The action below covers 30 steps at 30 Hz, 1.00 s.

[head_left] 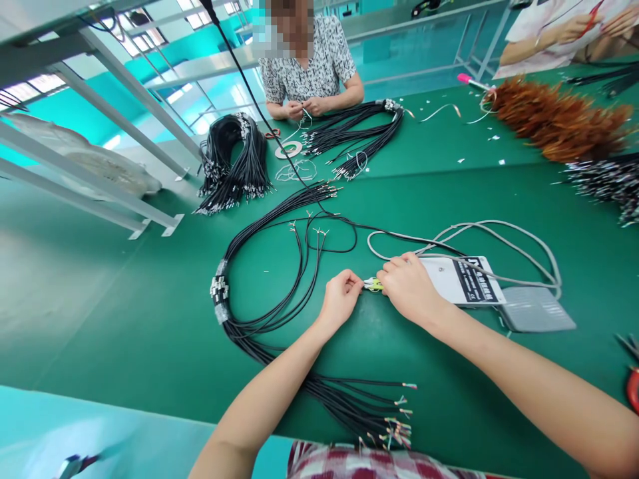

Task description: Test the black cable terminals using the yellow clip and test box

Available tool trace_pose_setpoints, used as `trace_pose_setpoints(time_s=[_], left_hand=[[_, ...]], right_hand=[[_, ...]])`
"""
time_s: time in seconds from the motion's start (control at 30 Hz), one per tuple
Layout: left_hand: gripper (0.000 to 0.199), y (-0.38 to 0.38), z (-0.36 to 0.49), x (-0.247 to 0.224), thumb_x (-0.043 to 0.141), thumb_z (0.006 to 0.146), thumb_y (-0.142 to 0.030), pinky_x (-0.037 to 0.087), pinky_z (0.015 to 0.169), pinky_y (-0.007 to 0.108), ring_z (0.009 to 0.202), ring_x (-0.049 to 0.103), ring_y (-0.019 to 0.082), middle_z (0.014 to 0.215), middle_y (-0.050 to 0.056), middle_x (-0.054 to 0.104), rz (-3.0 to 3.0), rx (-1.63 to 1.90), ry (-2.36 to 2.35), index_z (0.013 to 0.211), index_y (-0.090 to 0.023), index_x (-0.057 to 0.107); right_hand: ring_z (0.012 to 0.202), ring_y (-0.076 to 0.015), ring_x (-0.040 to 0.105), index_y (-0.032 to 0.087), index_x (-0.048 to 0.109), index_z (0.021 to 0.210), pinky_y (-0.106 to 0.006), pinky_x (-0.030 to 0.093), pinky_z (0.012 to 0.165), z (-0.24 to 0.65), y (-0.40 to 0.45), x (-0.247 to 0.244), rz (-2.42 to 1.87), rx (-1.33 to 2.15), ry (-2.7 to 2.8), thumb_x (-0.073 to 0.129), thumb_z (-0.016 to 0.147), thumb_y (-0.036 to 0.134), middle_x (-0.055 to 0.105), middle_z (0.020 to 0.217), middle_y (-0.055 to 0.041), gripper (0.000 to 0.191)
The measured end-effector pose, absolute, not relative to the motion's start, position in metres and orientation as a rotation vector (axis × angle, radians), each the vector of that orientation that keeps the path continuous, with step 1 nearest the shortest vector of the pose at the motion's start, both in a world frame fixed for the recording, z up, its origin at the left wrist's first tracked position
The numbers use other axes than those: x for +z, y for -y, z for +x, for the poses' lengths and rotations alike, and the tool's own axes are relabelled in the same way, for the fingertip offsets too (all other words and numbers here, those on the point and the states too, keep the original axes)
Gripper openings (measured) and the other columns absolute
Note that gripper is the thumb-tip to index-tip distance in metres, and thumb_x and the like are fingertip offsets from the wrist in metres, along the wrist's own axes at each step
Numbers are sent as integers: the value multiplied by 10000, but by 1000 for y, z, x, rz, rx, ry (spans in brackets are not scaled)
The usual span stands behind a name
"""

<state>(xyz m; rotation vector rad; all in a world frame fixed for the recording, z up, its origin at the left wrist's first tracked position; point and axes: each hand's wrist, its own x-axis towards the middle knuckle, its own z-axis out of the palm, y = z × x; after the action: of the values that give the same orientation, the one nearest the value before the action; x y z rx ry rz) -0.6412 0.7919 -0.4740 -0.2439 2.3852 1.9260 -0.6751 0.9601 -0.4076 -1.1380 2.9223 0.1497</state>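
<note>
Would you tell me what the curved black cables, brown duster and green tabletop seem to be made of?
Black cables: satiny plastic or rubber jackets, judging by smooth bends. Brown duster: likely fluffy feathers, from wispy tufts. Green tabletop: perhaps matte rubber or vinyl, evenly colored with little sheen.

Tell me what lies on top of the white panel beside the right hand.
A gray cable crosses the white panel. The right hand hides the panel's left end, so anything there cannot be seen.

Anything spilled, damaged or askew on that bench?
No spill or clear damage. White scraps litter the mat beside the brown feather duster, looking untidy. A few black cables stray inside the curved bundle, possibly separated on purpose.
</note>
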Motion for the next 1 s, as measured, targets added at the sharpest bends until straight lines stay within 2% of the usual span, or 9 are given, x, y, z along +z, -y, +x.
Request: trace_pose_setpoints(time_s=[0.13,0.23,0.37,0.5,0.7,0.87,1.0], left_hand=[[146,-792,-642,-474,635,779,-281,349,489,207,484,480,86,604,-14,599,-251,1927,-2383,712,-171,565],[156,-792,-642,-474,636,779,-295,351,489,202,480,481,81,604,-14,599,-255,1927,-2379,718,-171,564],[145,-792,-642,-473,642,771,-281,339,478,198,470,471,76,593,-12,598,-269,1952,-2355,711,-166,578],[142,-791,-641,-474,659,765,-279,326,472,198,466,462,73,591,-13,597,-259,1973,-2327,717,-162,595],[153,-790,-640,-476,654,781,-288,334,474,200,469,465,73,616,-8,610,-245,1953,-2352,728,-164,581],[157,-784,-640,-477,662,780,-289,330,467,197,464,458,71,600,-13,595,-269,1922,-2379,725,-167,579],[170,-774,-636,-477,668,777,-298,334,453,194,456,470,72,606,-14,594,-326,1942,-2389,731,-167,570]], right_hand=[[939,-267,617,136,692,864,-410,286,863,-674,-958,-406,-1154,157,-2935,699,814,142,730,887,-114,51],[1015,-273,621,144,690,934,-450,285,985,-671,-973,-401,-1203,37,-2993,735,826,234,744,983,-112,147],[1124,-233,629,188,665,1097,-425,357,1024,-648,-1020,-400,-1207,-408,-3253,600,943,225,729,1181,-76,171],[1132,-223,651,207,633,1167,-391,437,991,-612,-1058,-415,-976,-807,-3459,595,934,153,737,1188,-71,242],[1115,-211,681,222,639,1134,-367,435,950,-590,-1052,-442,-964,-833,-3483,598,913,88,771,1112,-40,261],[997,-200,720,220,669,1155,-354,437,906,-599,-1050,-453,-957,-674,-3641,682,865,106,773,1092,-56,312],[959,-210,726,226,683,1126,-368,449,911,-603,-1052,-456,-951,-694,-3689,712,845,118,773,1068,-60,303]])
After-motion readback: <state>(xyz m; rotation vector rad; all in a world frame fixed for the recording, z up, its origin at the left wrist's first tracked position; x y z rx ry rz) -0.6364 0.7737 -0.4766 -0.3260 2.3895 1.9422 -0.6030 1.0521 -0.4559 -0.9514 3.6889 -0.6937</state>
